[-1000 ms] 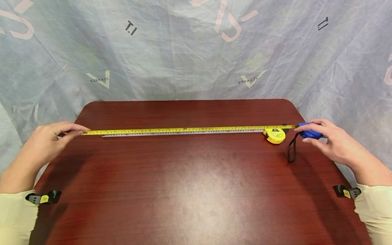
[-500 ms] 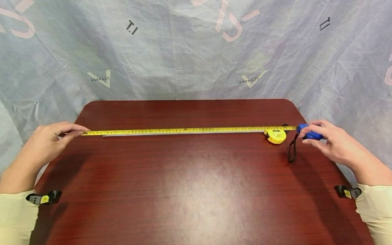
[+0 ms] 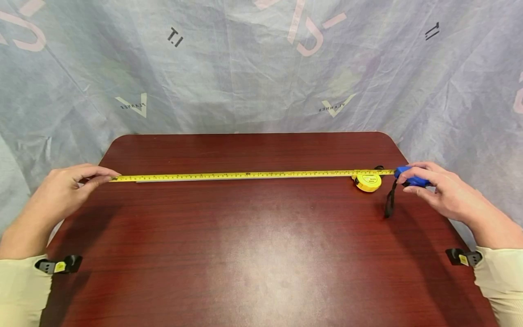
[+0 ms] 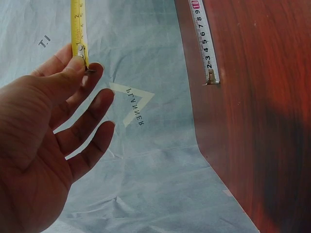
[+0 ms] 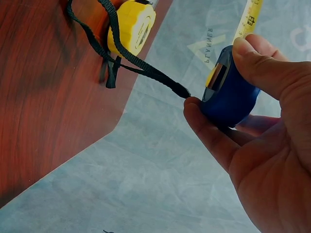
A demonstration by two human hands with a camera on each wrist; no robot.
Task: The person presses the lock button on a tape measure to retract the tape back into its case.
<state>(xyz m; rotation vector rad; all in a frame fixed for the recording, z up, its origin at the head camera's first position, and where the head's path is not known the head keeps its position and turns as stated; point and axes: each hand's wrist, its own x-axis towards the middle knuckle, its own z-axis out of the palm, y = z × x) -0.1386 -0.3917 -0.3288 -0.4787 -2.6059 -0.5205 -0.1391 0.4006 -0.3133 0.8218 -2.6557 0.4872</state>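
My left hand (image 3: 71,188) pinches the hooked end of a yellow tape blade (image 3: 245,175) between thumb and forefinger; the other fingers stay loosely bent in the left wrist view. The blade stretches straight across to a blue tape measure (image 5: 231,92), which my right hand (image 3: 453,193) grips by its case. A black wrist strap (image 5: 141,68) hangs from that case. Beneath the raised blade, a yellow tape measure (image 3: 368,181) lies on the table, its white blade (image 4: 206,43) drawn out to the left and mostly hidden in the head view.
The reddish-brown table (image 3: 261,240) has rounded far corners. A grey printed cloth (image 3: 229,68) hangs behind it and shows past its side edges. Small dark devices are strapped at both wrists, such as the left wrist strap (image 3: 59,265).
The stretched blade has tilted and lowered slightly, covering more of the white blade beneath. The blue case has shifted a little left, and its strap has twisted. Both hands keep their hold.
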